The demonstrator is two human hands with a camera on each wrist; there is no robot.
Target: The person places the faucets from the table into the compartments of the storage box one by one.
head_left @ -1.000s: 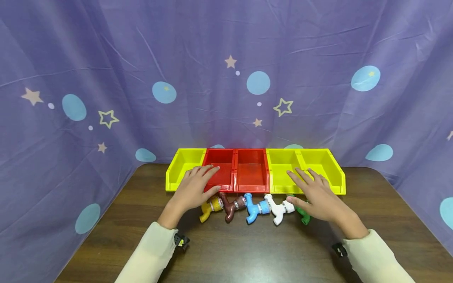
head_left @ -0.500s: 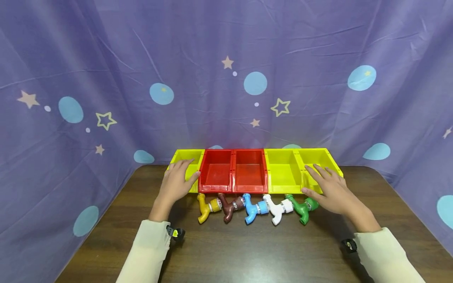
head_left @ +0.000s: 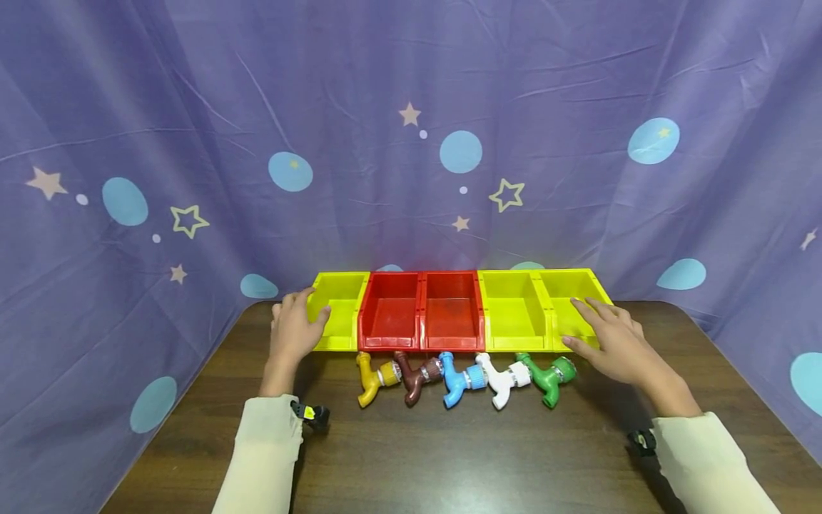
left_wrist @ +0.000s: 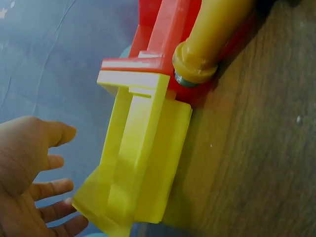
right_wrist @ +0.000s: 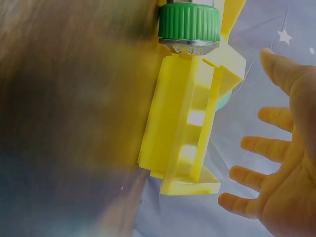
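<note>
Head view: I record the left hand (head_left: 294, 332) pointing far beside the left-end yellow bin (head_left: 340, 314), the right hand (head_left: 614, 346) angled far-left at the right-end yellow bin (head_left: 571, 285), fingers spread, released; five taps (head_left: 454, 382) lie nearer, in a row.

taps (head_left: 456, 382) in a row on table (head_left: 449, 457), bins (head_left: 452, 314) behind, curtain (head_left: 385, 178) behind bins

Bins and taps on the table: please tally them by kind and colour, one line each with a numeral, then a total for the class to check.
Yellow bins: 3
Red bins: 2
Yellow tap: 1
Brown tap: 1
Blue tap: 1
White tap: 1
Green tap: 1
Total: 10
</note>
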